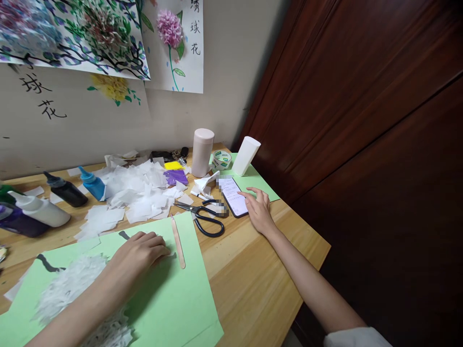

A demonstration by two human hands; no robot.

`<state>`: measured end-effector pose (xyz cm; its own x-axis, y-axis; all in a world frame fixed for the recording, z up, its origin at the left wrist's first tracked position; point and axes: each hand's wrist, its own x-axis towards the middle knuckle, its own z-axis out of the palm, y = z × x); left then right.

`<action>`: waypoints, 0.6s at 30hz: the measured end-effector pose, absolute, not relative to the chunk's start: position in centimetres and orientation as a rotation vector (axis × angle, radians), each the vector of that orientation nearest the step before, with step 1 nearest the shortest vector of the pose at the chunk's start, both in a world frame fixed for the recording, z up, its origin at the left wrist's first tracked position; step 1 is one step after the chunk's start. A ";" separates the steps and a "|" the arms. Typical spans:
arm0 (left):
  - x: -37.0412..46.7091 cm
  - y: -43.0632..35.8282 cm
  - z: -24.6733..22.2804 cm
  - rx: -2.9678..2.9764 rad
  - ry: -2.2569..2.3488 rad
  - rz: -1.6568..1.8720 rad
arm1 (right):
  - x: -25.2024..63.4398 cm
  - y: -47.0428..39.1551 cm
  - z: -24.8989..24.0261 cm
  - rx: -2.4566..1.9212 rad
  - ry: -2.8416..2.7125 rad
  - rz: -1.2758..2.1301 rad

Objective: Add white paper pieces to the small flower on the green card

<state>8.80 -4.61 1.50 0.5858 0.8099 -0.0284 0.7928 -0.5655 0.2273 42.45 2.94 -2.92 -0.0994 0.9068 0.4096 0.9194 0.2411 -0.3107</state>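
Observation:
My right hand [258, 209] reaches over a lit smartphone [233, 195], its fingers spread and a fingertip on the screen. My left hand [141, 253] is closed above a green sheet of paper [195, 299]. A pale paper scrap [171, 255] shows at its fingertips; most of the fingers are hidden beneath the hand. White ruffled paper [68, 286] covers part of the sheet, near dark curved strokes [48, 263], and my left forearm hides some of it. A wooden craft stick [178, 243] lies right of my left hand. Black-handled scissors [206, 217] rest between the hands.
White paper squares [137, 185] are heaped along the wall. Paint bottles [65, 189] lie at the left. A pale cup [203, 153], a tape roll [221, 160] and a white cylinder [246, 155] stand at the back. Dark wood panelling [361, 144] borders the right side.

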 end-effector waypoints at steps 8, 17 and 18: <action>8.7 -4.7 1.2 2.598 1.321 0.115 | 42.4 3.0 -2.9 -1.707 -1.996 -0.038; 8.8 -4.5 1.4 2.622 1.315 0.115 | 42.4 2.9 -2.8 -1.694 -1.982 -0.033; 8.8 -4.6 1.4 2.618 1.319 0.116 | 42.4 2.9 -2.8 -1.693 -1.978 -0.029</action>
<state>8.77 -4.56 1.43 0.5972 0.8018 -0.0235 0.7855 -0.5786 0.2197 42.40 2.91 -2.79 -0.0730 0.9122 0.4031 0.9238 0.2142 -0.3174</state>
